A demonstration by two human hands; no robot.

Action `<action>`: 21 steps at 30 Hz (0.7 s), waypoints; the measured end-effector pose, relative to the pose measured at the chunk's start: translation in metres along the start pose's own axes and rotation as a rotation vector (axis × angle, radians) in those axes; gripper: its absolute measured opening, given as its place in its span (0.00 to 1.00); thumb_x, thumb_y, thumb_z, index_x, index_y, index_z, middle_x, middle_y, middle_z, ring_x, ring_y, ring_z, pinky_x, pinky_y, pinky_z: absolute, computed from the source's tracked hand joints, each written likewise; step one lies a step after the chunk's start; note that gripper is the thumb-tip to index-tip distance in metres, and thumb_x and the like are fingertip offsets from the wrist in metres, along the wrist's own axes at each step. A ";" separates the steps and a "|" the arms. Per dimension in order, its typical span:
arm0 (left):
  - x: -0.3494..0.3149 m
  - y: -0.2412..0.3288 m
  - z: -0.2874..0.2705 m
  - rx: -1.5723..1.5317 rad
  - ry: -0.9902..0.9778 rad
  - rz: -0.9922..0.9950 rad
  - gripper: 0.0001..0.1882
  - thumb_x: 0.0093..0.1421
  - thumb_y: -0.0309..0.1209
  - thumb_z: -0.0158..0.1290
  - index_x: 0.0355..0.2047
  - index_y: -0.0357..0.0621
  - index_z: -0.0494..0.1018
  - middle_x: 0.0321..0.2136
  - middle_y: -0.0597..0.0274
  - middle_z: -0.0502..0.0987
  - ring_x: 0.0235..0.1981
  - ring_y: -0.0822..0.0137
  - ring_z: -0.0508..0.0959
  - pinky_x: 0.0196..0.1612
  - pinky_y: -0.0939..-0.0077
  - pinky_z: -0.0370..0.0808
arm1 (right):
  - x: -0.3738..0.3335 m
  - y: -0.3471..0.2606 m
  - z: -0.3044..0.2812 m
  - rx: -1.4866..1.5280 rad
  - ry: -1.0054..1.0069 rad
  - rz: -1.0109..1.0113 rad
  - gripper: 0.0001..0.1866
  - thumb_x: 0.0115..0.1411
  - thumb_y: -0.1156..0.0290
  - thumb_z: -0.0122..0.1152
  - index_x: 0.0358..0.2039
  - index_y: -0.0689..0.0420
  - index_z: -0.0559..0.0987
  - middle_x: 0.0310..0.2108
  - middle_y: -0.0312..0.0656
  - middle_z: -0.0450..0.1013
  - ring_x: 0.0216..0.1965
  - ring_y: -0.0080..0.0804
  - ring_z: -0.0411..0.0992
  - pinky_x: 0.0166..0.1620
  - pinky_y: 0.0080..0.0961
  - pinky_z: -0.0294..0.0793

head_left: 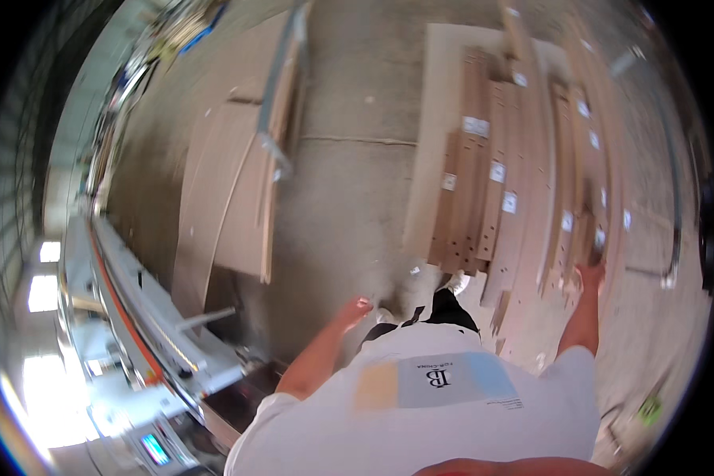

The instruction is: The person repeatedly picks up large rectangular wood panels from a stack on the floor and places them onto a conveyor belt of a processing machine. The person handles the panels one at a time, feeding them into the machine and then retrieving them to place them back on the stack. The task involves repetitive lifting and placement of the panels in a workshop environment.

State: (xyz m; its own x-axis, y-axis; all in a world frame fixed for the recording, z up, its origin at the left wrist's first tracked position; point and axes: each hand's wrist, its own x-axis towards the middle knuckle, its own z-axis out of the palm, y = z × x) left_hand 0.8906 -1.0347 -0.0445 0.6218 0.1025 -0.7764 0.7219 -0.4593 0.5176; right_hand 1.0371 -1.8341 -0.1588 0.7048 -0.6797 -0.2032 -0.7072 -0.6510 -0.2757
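My left hand hangs in front of my body over the concrete floor. Its fingers look loosely curled, and nothing shows in them. At the near ends of some long, narrow brown boards, my right hand is reaching down. It overlaps the end of a board with white labels; blur hides whether its fingers grip it. Beside it on the left lie several stacked brown strips with dark holes and white labels. They rest on a wide pale sheet.
To the left, large brown panels lie stacked, with a metal bar along one edge. A long machine with an orange stripe and a small lit screen stands at lower left. A dark metal frame stands at far right.
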 end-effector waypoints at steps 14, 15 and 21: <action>-0.071 -0.323 0.029 -0.163 0.225 0.150 0.21 0.63 0.47 0.55 0.46 0.44 0.77 0.41 0.55 0.82 0.43 0.59 0.80 0.49 0.60 0.75 | -0.427 -0.325 0.108 0.296 -0.401 -1.125 0.18 0.59 0.64 0.64 0.50 0.53 0.79 0.44 0.49 0.78 0.48 0.47 0.76 0.53 0.38 0.74; -0.066 -0.376 0.035 -0.312 0.239 0.127 0.21 0.63 0.47 0.55 0.46 0.44 0.77 0.43 0.54 0.82 0.44 0.57 0.80 0.50 0.59 0.75 | -0.457 -0.322 0.137 0.247 -0.542 -1.180 0.18 0.59 0.62 0.64 0.48 0.53 0.79 0.44 0.49 0.78 0.46 0.48 0.77 0.51 0.39 0.75; -0.128 -0.533 0.012 -0.407 0.540 -0.192 0.13 0.61 0.38 0.53 0.41 0.49 0.80 0.32 0.61 0.82 0.34 0.64 0.81 0.35 0.67 0.77 | -0.574 -0.328 0.199 -0.225 -1.363 -1.285 0.28 0.63 0.48 0.58 0.56 0.55 0.77 0.50 0.47 0.76 0.50 0.41 0.75 0.53 0.33 0.73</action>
State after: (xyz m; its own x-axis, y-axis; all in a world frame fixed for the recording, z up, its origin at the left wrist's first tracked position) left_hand 0.4229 -0.8140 -0.2255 0.4599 0.6210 -0.6347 0.8247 -0.0336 0.5646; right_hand 0.8755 -1.1635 -0.1390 0.2156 0.8147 -0.5384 0.3013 -0.5799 -0.7569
